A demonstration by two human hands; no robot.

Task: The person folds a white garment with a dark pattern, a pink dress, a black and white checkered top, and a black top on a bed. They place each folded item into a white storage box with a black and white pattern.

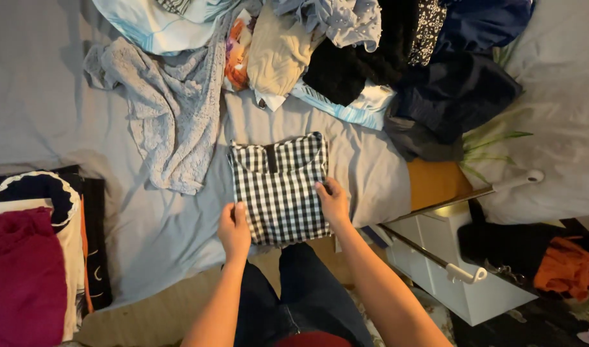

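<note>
Top: a black-and-white checked top (279, 187) lies folded into a neat rectangle on the grey bed sheet (44, 109), near the bed's front edge, neckline away from the person.
Left hand: the left hand (234, 229) rests at the lower left corner, thumb on top, fingers curled at the edge; I cannot tell whether they are tucked under the cloth.
Right hand: the right hand (333, 202) lies spread flat on the right edge, pressing the fold down, pinching nothing.
Doing it well: I judge the fold wants even pressure from both sides, edges squared, and the layers kept from sliding.
Nearby: an unsorted clothes heap (346, 58) lies beyond, a grey knit (172, 115) to the left, a stack of folded clothes (31, 257) at the far left.
</note>
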